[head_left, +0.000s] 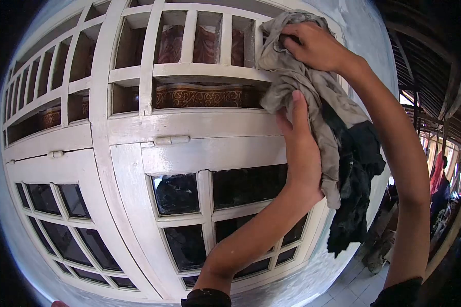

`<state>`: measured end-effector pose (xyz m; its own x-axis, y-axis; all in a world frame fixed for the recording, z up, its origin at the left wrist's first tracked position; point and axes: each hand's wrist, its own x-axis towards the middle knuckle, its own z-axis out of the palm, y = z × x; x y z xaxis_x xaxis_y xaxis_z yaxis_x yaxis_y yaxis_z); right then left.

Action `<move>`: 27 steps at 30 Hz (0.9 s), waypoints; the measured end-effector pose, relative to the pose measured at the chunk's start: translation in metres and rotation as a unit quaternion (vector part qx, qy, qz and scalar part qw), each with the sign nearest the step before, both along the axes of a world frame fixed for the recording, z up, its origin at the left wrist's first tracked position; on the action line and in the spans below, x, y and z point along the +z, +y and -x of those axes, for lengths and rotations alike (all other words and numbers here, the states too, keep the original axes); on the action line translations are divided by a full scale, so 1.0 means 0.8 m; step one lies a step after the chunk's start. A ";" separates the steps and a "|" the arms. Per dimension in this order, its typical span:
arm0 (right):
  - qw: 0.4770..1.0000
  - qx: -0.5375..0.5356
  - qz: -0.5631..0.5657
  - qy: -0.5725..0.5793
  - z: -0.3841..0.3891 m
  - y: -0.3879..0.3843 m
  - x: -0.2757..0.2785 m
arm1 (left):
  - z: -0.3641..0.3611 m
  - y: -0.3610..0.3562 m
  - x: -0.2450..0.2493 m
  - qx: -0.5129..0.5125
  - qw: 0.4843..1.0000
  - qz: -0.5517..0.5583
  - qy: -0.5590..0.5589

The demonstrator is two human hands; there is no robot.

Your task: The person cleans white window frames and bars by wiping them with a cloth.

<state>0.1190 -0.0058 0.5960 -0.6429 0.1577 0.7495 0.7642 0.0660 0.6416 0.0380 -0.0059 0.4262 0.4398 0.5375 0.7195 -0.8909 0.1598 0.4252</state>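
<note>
Overhead, the right hand [317, 47] is curled shut around a bunched top corner of a grey and black cloth [312, 97], pressing it against the upper bars [189, 36] of a white-painted wooden window frame [189, 128]. Lower down, the left hand [299, 148] is open, its fingers stretched nearly straight and laid flat along the cloth's inner edge, with no closed grip to be seen. The cloth drapes from the right hand down past the left. Its grey part lies against the frame's right end and its ragged black part [354, 204] hangs free below the left wrist. Both forearms rise from dark cuffs [207, 298] at the bottom edge. Behind the upper bars hangs a red-brown patterned curtain [200, 96]. A small white hinge [171, 139] sits on the rail just left of the left hand, and beneath it are dark glass panes [176, 193] set in white glazing bars. A pale wall [363, 30] borders the frame on the right. Beyond it are dark roof beams [425, 66], a red garment [438, 171] hanging in the distance and a light tiled floor [353, 286].
</note>
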 end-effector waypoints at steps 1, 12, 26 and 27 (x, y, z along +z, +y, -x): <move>1.000 -0.005 -0.014 0.001 0.005 0.000 0.000 | 0.000 0.001 0.002 0.046 0.999 -0.005 -0.012; 0.991 -0.131 -0.021 0.034 0.022 -0.016 0.002 | 0.016 0.020 -0.002 0.002 0.997 -0.036 0.073; 0.951 -0.242 0.052 -0.186 0.089 -0.009 0.019 | -0.004 0.018 0.024 -0.192 0.979 0.007 -0.067; 0.953 -0.222 0.035 -0.204 0.090 -0.002 0.020 | 0.005 0.016 0.027 -0.178 0.981 0.016 -0.068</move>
